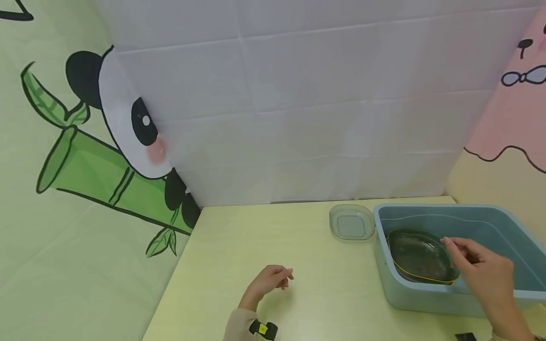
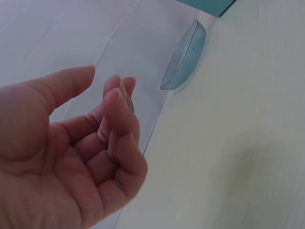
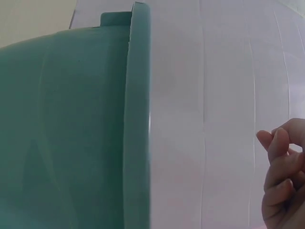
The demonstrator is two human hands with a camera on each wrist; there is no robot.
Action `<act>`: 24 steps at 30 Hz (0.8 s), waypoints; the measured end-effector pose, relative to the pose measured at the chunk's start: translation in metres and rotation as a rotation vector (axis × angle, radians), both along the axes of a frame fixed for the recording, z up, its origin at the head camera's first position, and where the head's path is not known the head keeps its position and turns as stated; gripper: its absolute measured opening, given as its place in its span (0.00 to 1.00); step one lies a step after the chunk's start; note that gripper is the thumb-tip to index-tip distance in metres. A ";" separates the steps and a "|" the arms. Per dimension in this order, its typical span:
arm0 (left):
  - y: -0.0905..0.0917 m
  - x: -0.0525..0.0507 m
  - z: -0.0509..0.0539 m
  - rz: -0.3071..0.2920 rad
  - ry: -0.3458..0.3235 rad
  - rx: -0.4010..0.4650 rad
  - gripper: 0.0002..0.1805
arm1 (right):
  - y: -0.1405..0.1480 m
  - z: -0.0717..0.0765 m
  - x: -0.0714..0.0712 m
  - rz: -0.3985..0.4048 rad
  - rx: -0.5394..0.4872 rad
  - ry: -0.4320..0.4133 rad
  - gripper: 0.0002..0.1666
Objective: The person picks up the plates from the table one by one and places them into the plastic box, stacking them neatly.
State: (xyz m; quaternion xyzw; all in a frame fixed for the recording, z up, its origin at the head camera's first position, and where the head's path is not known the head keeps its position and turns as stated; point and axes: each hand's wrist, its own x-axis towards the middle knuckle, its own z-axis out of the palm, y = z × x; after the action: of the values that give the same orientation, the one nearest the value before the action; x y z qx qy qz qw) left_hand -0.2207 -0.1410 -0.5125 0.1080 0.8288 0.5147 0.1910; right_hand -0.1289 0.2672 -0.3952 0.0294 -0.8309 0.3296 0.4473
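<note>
A dark green plate with a yellowish rim (image 1: pixel 422 255) leans inside the left part of a blue plastic basin (image 1: pixel 390 284). My right hand (image 1: pixel 486 270) hovers over the basin's front side, its fingertips appearing beside the plate's right edge in the head view. In the right wrist view that hand (image 3: pixel 286 171) has loosely curled fingers and nothing visible between them. Over the table, left of the basin, my left hand (image 1: pixel 268 280) hangs with relaxed, bent fingers. Nothing lies in its palm in the left wrist view. A clear glass dish (image 1: pixel 351 222) sits left of the basin.
The pale yellow table (image 1: pixel 239 246) meets a white cloth backdrop (image 1: pixel 298 118) at the back. Green cloth with a panda drawing (image 1: pixel 136 113) hangs on the left, and a pink printed cloth (image 1: pixel 507 109) on the right. The basin's raised rim surrounds the plate.
</note>
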 end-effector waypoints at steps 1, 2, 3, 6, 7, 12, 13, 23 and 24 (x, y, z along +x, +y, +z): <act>0.002 -0.001 -0.001 0.003 -0.013 0.015 0.22 | 0.000 -0.001 0.001 0.003 -0.001 0.002 0.04; 0.004 -0.003 -0.002 0.009 -0.024 0.028 0.23 | -0.001 -0.001 0.003 0.003 -0.003 -0.002 0.04; 0.006 -0.005 -0.004 0.015 -0.034 0.042 0.23 | -0.001 -0.001 0.004 -0.002 -0.023 -0.014 0.04; 0.011 -0.010 -0.004 0.027 -0.053 0.079 0.27 | -0.003 -0.002 0.010 -0.022 -0.069 -0.040 0.05; 0.013 -0.012 -0.004 0.023 -0.050 0.090 0.27 | -0.003 -0.002 0.011 -0.024 -0.072 -0.036 0.03; 0.023 -0.018 -0.001 -0.041 -0.040 0.177 0.29 | -0.003 -0.002 0.018 -0.031 -0.093 -0.024 0.03; 0.025 -0.019 -0.001 -0.052 -0.038 0.189 0.29 | -0.003 -0.002 0.020 -0.032 -0.095 -0.026 0.04; 0.049 -0.033 -0.004 -0.017 -0.127 0.174 0.30 | 0.001 0.002 0.035 -0.073 -0.100 -0.035 0.20; 0.050 -0.034 -0.004 -0.017 -0.131 0.177 0.30 | 0.001 0.003 0.037 -0.082 -0.115 -0.047 0.20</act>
State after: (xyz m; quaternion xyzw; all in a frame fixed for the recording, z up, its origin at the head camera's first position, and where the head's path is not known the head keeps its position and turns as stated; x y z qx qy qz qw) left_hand -0.2550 -0.0913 -0.5165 0.0977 0.7648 0.5904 0.2388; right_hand -0.0921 0.2681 -0.3925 -0.0379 -0.8214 0.3587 0.4418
